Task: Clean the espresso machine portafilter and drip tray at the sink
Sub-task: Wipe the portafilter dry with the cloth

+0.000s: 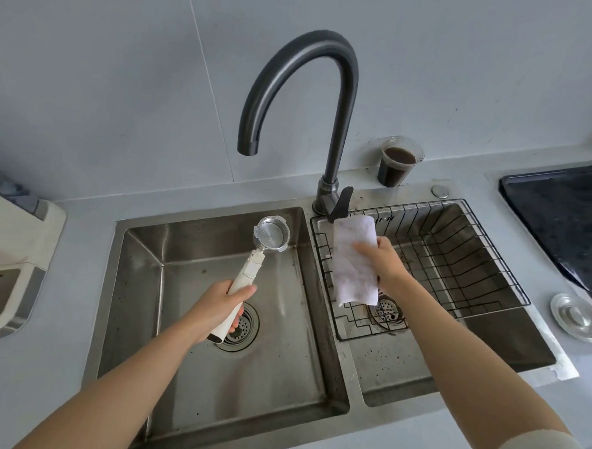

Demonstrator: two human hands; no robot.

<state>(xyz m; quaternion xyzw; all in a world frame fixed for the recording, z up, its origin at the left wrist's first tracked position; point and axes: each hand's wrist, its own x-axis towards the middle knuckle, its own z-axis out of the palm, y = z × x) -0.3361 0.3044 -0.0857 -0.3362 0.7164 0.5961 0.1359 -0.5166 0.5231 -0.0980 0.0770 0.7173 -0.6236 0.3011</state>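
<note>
- Left hand [215, 306] gripped the portafilter [249, 278] by its white handle, fingers curled round the lower part.
- Portafilter was held over the left basin [179, 321] of the sink, with the metal basket end raised and pointing away from the person. The open side faced the camera and the inside looked shiny.
- Handle butt hung above the drain strainer [246, 328] of that basin.
- Right hand [387, 263] grasped a folded white cloth [350, 282], thumb on its front face.
- Cloth hung over the near-left corner of the wire rack [457, 260] set in the right basin [400, 367], just in front of the faucet [343, 89] base.
- Cloth and portafilter were apart, not touching.
- Faucet spout curved out over the left basin.
- Dark specks dotted the right basin floor.
- Clear cup [397, 164] of dark liquid stood on the bench [38, 399] behind the right basin.
- Black cooktop [562, 221] sat far right, with a round metal cover [577, 318] on the bench near it.
- White appliance [12, 243] with a slotted grille sat at the left edge.
</note>
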